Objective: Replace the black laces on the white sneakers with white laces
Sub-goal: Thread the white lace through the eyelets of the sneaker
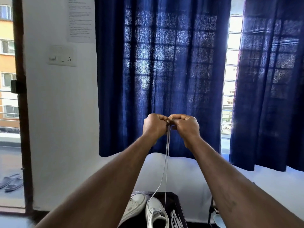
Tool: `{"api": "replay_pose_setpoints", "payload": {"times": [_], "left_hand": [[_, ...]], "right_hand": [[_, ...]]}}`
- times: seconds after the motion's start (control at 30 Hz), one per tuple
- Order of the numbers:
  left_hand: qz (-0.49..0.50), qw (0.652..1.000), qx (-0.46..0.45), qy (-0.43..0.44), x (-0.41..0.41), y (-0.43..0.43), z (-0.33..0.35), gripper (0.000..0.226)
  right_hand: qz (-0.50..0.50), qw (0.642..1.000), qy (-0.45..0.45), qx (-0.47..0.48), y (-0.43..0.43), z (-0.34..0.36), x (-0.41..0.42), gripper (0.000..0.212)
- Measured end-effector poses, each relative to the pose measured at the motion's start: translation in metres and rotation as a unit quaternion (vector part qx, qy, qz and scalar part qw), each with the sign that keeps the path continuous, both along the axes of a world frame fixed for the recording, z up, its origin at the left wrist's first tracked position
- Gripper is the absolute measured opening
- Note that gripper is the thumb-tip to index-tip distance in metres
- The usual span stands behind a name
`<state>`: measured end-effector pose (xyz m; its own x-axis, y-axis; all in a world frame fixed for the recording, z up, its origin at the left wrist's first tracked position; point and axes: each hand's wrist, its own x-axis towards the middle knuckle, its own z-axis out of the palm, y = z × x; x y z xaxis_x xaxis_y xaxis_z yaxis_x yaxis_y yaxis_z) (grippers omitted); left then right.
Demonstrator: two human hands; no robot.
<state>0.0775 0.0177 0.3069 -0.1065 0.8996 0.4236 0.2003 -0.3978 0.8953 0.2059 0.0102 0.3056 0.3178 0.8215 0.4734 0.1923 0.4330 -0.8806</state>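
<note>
Both arms are stretched out and raised in front of the blue curtain. My left hand [154, 125] and my right hand [185, 125] are closed and touching, pinching the two ends of a white lace [166, 165] together. Both strands hang down taut to the right white sneaker [157, 213], where they enter the eyelets. The left white sneaker [134, 206] lies tilted beside it. Both sit on a small dark table [175, 204] at the bottom of the view. A loose bundle of white lace [176, 219] lies right of the shoes.
A bed with a white sheet [205, 175] lies behind the table. Blue curtains [164, 71] cover the window. An open door at left shows slippers [11, 182] on the floor outside. A switch plate [61, 55] is on the wall.
</note>
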Motion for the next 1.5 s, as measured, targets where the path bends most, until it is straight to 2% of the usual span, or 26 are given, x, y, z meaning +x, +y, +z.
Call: {"api": "replay_pose_setpoints", "payload": {"times": [0.17,0.23,0.3,0.37,0.43,0.5,0.6,0.67,0.8,0.87,0.97,1.07,1.17,1.23,1.33,1.4,1.47,1.5], "left_hand": [[0.078,0.987,0.073,0.116,-0.004,-0.002,0.000,0.021],[0.084,0.986,0.082,0.116,-0.005,-0.002,-0.001,0.018],[0.064,0.991,0.069,0.093,-0.003,-0.001,-0.002,0.016],[0.018,0.998,0.042,0.039,-0.001,0.001,-0.005,0.018],[-0.041,0.998,0.003,-0.039,0.000,-0.001,-0.009,0.019],[-0.071,0.994,-0.013,-0.085,-0.003,-0.003,-0.013,0.019],[-0.054,0.992,-0.019,-0.109,-0.014,-0.002,-0.025,0.018],[-0.034,0.994,-0.019,-0.106,-0.026,0.001,-0.038,0.019],[-0.008,0.998,-0.042,0.036,-0.051,0.007,-0.092,0.018],[-0.056,0.991,-0.114,0.032,-0.054,0.012,-0.133,0.016],[-0.110,0.979,-0.173,0.004,-0.047,0.012,-0.190,0.033],[-0.135,0.975,-0.175,-0.024,-0.033,-0.001,-0.218,0.036],[-0.168,0.975,-0.147,-0.004,-0.018,-0.013,-0.224,0.036],[-0.173,0.975,-0.136,0.040,-0.014,-0.010,-0.225,0.042],[-0.143,0.972,-0.100,0.155,-0.017,0.003,-0.222,0.047],[-0.126,0.965,-0.060,0.223,-0.020,0.009,-0.218,0.034],[-0.097,0.943,-0.018,0.318,-0.024,0.009,-0.211,0.018],[-0.093,0.929,-0.002,0.357,-0.025,0.010,-0.209,0.016]], "right_hand": [[0.038,0.998,0.053,-0.002,-0.008,-0.011,-0.005,0.016],[0.075,0.996,0.036,-0.012,-0.011,-0.021,-0.007,0.006],[0.119,0.992,-0.006,-0.037,-0.010,-0.036,-0.009,0.018],[0.131,0.988,-0.039,-0.073,-0.010,-0.051,-0.014,0.019],[0.099,0.987,-0.090,-0.084,-0.009,-0.065,-0.018,0.017],[0.044,0.982,-0.163,-0.090,-0.006,-0.083,-0.017,0.025],[0.009,0.954,-0.262,-0.144,-0.006,-0.116,-0.010,0.029],[0.003,0.944,-0.280,-0.175,-0.009,-0.138,-0.003,0.027],[0.010,0.972,-0.155,-0.178,-0.020,-0.155,0.014,0.019],[0.015,0.979,-0.107,-0.173,-0.022,-0.156,0.019,0.010],[0.038,0.982,-0.087,-0.164,-0.024,-0.155,0.013,0.011],[0.057,0.984,-0.072,-0.152,-0.024,-0.156,0.000,0.013],[0.079,0.985,-0.033,-0.148,-0.025,-0.161,-0.009,0.014],[0.087,0.985,0.000,-0.149,-0.027,-0.167,-0.009,0.015],[0.065,0.983,0.082,-0.148,-0.028,-0.176,-0.001,0.018],[0.033,0.972,0.150,-0.176,-0.028,-0.189,0.008,0.019],[0.020,0.944,0.230,-0.235,-0.029,-0.213,0.016,0.017],[0.026,0.929,0.256,-0.266,-0.030,-0.228,0.017,0.018]]}}
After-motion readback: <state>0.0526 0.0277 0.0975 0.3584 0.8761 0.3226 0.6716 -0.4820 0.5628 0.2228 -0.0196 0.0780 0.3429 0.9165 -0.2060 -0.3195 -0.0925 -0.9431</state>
